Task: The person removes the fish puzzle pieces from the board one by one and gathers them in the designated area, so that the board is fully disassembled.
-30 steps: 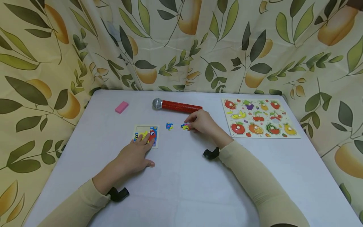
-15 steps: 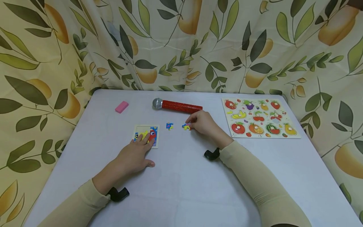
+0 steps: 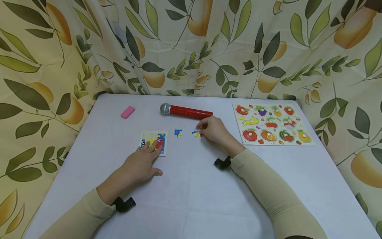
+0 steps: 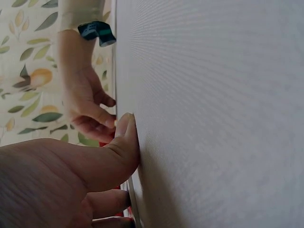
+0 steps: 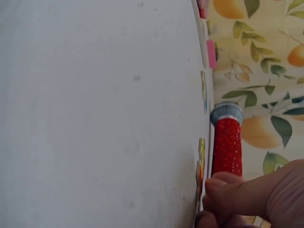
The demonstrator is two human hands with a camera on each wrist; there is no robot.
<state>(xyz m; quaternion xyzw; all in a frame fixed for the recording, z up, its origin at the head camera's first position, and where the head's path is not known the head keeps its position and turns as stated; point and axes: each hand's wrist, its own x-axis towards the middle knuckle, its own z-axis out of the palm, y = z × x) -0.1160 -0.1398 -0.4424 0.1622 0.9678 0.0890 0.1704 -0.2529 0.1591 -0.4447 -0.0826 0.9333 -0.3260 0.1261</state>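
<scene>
My left hand (image 3: 140,166) lies with fingers spread on a small framed jigsaw puzzle (image 3: 164,154), covering part of its yellow, red and blue picture. In the left wrist view the left thumb (image 4: 126,135) rests on the tabletop, while other fingertips touch the frame's edge. My right hand (image 3: 213,129) pinches a colourful jigsaw piece (image 3: 196,133) at the table surface. The right wrist view shows the thumb and fingertips at a thin red-and-yellow piece (image 5: 200,164), partly hidden by them. A second, blue-and-yellow jigsaw piece (image 3: 178,132) lies between the two hands.
A red glittery microphone (image 3: 188,112) lies behind the right hand. Further left is a pink block (image 3: 128,112). A fruit peg-puzzle board (image 3: 274,124) occupies the back right of the white-covered table (image 3: 185,199). Fruit-and-leaf patterned curtains (image 3: 191,49) hang behind.
My right hand and the jigsaw piece at its fingertips have shifted slightly to the right. The left hand stays on the framed puzzle.
</scene>
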